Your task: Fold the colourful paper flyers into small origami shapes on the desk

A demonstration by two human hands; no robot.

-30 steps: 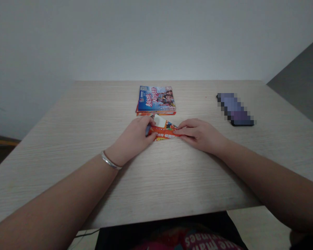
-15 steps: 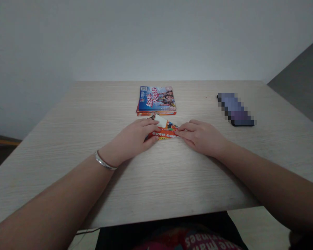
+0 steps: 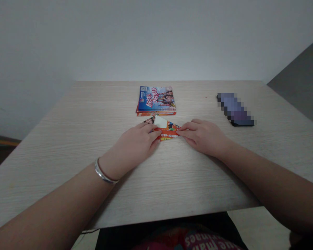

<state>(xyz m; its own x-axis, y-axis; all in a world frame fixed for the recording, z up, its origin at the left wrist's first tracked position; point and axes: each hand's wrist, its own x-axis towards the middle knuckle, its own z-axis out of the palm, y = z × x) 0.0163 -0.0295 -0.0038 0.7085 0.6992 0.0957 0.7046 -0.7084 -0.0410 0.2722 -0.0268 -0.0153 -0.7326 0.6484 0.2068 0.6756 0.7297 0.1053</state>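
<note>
A folded leaflet (image 3: 162,122) in orange, white and yellow, with printed characters along its lower strip, lies on the table just short of a stack of leaflets. Its outline comes to a peak at the top, and both side ends are partly under fingers. My left hand (image 3: 134,146), with a silver bangle at the wrist, covers the left part, fingers on top and thumb along the lower edge. At the right corner, my right hand (image 3: 205,137) pinches the paper between thumb and fingers. What lies beneath the fingers is hidden.
The stack of blue and red printed leaflets (image 3: 156,99) sits farther back on the pale wooden table (image 3: 167,184). To the right lies a dark phone (image 3: 236,110), its screen pixelated. A white wall (image 3: 161,41) rises behind the table.
My left hand has shifted slightly right and down over the leaflet, uncovering more of its upper left part and covering more of the printed strip. My right hand has barely moved.
</note>
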